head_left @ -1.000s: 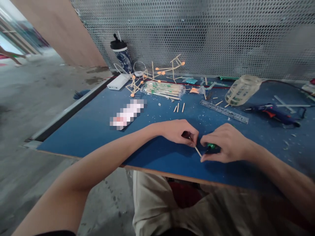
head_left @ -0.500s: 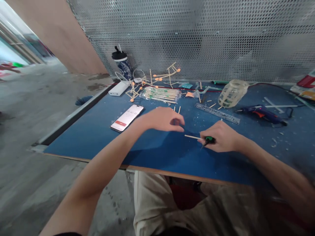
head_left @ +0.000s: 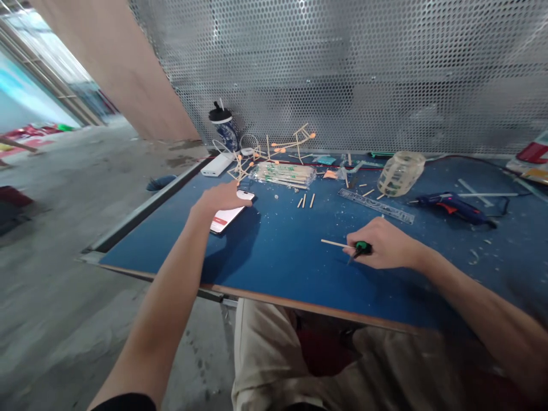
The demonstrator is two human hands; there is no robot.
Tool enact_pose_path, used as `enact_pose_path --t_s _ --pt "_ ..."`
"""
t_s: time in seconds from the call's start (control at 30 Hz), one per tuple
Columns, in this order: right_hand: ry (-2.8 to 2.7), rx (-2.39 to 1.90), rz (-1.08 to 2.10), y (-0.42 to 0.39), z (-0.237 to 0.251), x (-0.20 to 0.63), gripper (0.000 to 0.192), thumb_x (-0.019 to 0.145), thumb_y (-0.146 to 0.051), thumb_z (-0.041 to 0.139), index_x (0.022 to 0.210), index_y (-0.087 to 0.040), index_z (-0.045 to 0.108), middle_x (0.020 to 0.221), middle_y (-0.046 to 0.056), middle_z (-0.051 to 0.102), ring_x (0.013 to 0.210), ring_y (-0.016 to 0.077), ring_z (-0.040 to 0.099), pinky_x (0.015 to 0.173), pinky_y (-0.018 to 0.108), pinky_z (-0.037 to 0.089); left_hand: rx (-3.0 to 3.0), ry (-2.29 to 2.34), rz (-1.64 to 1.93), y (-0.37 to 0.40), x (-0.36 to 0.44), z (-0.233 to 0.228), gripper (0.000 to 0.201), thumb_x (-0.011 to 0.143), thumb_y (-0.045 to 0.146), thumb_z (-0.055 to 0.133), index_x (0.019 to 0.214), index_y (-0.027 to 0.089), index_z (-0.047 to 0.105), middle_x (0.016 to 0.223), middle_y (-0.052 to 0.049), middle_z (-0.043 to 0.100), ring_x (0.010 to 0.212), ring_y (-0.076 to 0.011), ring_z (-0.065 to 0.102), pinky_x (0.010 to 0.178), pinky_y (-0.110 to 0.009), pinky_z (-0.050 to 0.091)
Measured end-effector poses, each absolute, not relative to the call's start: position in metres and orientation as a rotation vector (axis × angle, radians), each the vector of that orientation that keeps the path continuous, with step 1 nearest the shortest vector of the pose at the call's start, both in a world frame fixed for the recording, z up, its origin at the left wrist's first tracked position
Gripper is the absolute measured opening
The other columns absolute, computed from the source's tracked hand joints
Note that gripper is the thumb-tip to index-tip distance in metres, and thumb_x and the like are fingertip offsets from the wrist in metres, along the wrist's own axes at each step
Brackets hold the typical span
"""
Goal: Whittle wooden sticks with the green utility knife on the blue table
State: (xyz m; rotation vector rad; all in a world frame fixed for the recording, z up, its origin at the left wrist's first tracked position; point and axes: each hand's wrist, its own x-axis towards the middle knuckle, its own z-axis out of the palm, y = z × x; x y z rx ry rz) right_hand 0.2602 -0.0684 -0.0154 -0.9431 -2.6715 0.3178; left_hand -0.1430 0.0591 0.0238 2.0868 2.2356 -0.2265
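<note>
Left hand point(head_left: 222, 198) reaches out over the phone point(head_left: 226, 217), fingers loosely spread, holding nothing; can't tell if fingertips touch the phone's far end or just hover above it. Phone lies flat on the blue surface point(head_left: 278, 262), screen up w/ a red band showing.

Right hand point(head_left: 383, 245), well to the right of the phone & nearer the person, is closed on a small green-handled tool point(head_left: 362, 249), dark tip angled down toward the surface. Thin wooden stick point(head_left: 334, 243) lies flat just left of that tool, its right end at the fingers; can't tell if the fingers pinch it.

Behind the phone, toward the perforated metal wall point(head_left: 342, 68): white power bank point(head_left: 218, 164), dark bottle w/ straw point(head_left: 225, 123), a stick-and-orange-ball frame point(head_left: 274, 149), and a clear pack of sticks point(head_left: 283, 174). Three short stick pieces point(head_left: 306, 200) lie right of the phone, btw it and a clear ruler point(head_left: 377, 205). Further right of the phone: tipped plastic jar point(head_left: 401, 173), blue glue gun point(head_left: 451, 205) w/ orange trigger. Small scraps dot the surface around them. Person's light trousers show below the surface's near edge.
</note>
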Motion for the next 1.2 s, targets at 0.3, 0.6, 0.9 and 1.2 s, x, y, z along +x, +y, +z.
enact_pose_path --t_s 0.3,0.6,0.9,1.2 --pt "-2.671 -0.973 0.334 -0.069 -0.012 0.259 0.029 0.091 -0.032 0.058 0.064 -0.021 0.057 0.053 -0.006 0.051 0.049 0.0093 0.040 0.057 0.026 0.024 2.130 2.312 -0.221 0.060 -0.144 0.018 0.085 0.074 0.070 0.063 0.144 0.024 0.050 0.140 -0.019 0.061 0.122 -0.0463 0.060 0.096 -0.057 0.049" --pt "-2.666 -0.921 0.339 -0.067 -0.016 0.259 0.025 0.089 -0.030 0.060 0.065 -0.021 0.057 0.054 -0.006 0.054 0.050 0.0096 0.044 0.057 0.026 0.025 2.120 2.371 -0.175 0.058 -0.134 0.017 0.079 0.073 0.067 0.067 0.136 0.020 0.055 0.133 -0.022 0.065 0.121 -0.0462 0.061 0.098 -0.059 0.048" --pt "-2.665 -0.912 0.355 -0.068 -0.014 0.258 0.020 0.084 -0.026 0.062 0.065 -0.022 0.057 0.056 -0.005 0.058 0.051 0.0108 0.047 0.058 0.026 0.026 2.102 2.370 -0.163 0.064 -0.142 0.016 0.088 0.071 0.069 0.067 0.144 0.023 0.049 0.138 -0.021 0.062 0.123 -0.0453 0.059 0.099 -0.058 0.048" --pt "-2.675 -0.971 0.362 -0.069 -0.010 0.257 0.022 0.086 -0.027 0.061 0.065 -0.021 0.057 0.057 -0.005 0.057 0.051 0.0095 0.045 0.058 0.025 0.026 2.100 2.364 -0.119 0.058 -0.140 0.019 0.091 0.071 0.069 0.068 0.146 0.022 0.047 0.140 -0.022 0.060 0.126 -0.0459 0.057 0.101 -0.059 0.046"
